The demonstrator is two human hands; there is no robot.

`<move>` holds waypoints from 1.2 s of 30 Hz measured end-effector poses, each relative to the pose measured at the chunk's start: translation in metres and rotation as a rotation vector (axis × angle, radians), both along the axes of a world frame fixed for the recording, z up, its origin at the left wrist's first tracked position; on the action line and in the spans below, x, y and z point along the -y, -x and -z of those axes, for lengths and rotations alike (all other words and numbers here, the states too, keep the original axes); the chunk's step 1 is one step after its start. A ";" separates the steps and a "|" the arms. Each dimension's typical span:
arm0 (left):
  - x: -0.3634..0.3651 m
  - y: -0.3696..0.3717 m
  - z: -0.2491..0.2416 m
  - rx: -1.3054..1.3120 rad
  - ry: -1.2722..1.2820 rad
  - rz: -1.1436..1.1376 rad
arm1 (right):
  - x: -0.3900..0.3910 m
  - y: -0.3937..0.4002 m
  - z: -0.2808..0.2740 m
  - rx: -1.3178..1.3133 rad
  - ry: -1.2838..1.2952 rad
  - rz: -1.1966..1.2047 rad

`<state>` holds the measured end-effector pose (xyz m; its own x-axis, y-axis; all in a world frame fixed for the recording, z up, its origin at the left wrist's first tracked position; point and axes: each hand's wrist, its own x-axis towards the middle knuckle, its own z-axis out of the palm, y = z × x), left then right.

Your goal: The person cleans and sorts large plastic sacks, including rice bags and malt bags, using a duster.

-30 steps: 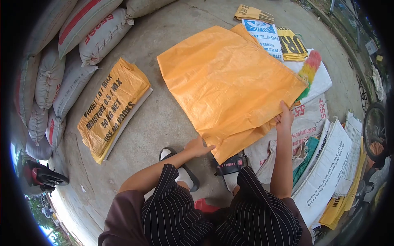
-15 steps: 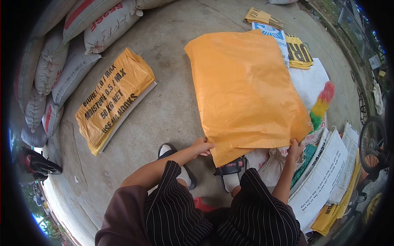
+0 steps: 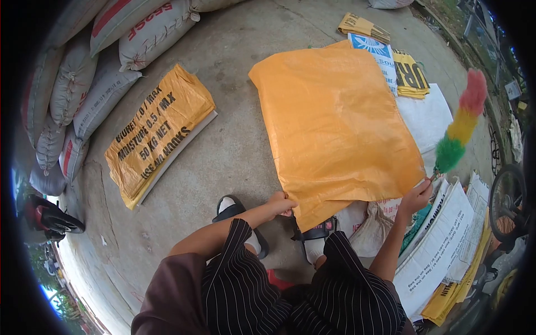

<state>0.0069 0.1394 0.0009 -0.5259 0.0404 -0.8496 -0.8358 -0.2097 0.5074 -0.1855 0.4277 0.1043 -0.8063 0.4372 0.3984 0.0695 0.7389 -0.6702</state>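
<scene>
A large plain orange woven sack (image 3: 340, 128) lies spread out in front of me. My left hand (image 3: 282, 204) pinches its near left corner. Off the sack's near right corner, my right hand (image 3: 417, 196) is closed round the handle of a feather duster (image 3: 459, 125). The duster stands raised, its fluffy head green at the bottom, yellow in the middle and red at the tip. Under the sack's far right side show a white sack with a blue print (image 3: 373, 51) and a plain white sack (image 3: 427, 114).
Folded printed yellow sacks (image 3: 159, 134) lie on the concrete at left. Filled white sacks (image 3: 159, 36) are stacked at the far left. Beside my right arm is a pile of flattened sacks (image 3: 441, 245). A wheel (image 3: 507, 201) stands at the right edge.
My right hand has let go of the sack's right corner and taken hold of the feather duster, lifting it up and right. My left hand still grips the sack.
</scene>
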 end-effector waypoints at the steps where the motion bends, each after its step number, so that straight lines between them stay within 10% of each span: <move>1: 0.000 0.001 -0.001 0.000 0.000 -0.008 | 0.013 0.001 -0.003 -0.110 0.080 -0.153; 9: 0.011 -0.015 -0.004 -0.021 -0.090 -0.091 | 0.152 0.000 0.099 0.241 -0.345 -1.071; 22: 0.037 -0.012 -0.002 -0.028 0.050 0.211 | 0.171 -0.022 0.132 0.320 -0.426 -0.902; 30: 0.062 0.041 -0.007 -0.334 1.068 -0.015 | 0.094 0.008 0.050 0.260 -0.174 -0.362; 36: 0.115 0.121 -0.010 -0.191 1.127 -0.106 | -0.030 0.054 0.069 0.141 -0.432 -0.087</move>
<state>-0.1143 0.0243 0.0109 -0.6059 -0.7445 -0.2806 -0.7300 0.3800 0.5680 -0.2393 0.4582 0.0355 -0.8922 0.1835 0.4126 0.0633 0.9555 -0.2881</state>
